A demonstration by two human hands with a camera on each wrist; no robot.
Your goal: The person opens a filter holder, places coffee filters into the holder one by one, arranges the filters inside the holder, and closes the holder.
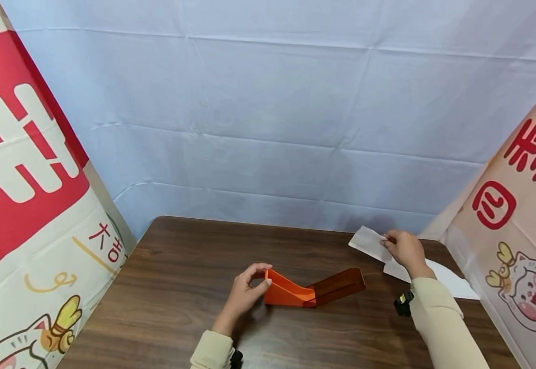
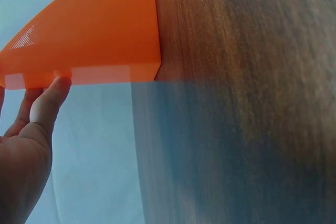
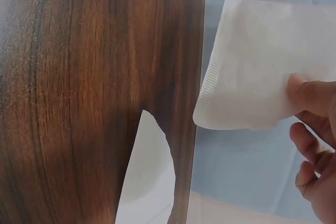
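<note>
An orange filter-paper holder [image 1: 286,290] stands on the table, taller at its left end. Its translucent brown lid [image 1: 337,287] is swung out to the right. My left hand [image 1: 248,288] grips the tall end, thumb on the near side and fingers at the back; the left wrist view shows fingertips against the flat back of the orange holder [image 2: 89,35]. Off to the right, my right hand [image 1: 405,250] pinches a white paper coffee filter [image 1: 370,243]. In the right wrist view this coffee filter [image 3: 257,66] has a crimped edge and hangs between thumb and fingers.
White paper [image 1: 452,281] with a curved edge lies at the table's right side, beneath the right forearm. The brown wooden table [image 1: 180,287] ends at a pale blue cloth [image 1: 258,128] behind. Printed cloths [image 1: 27,230] flank it left and right.
</note>
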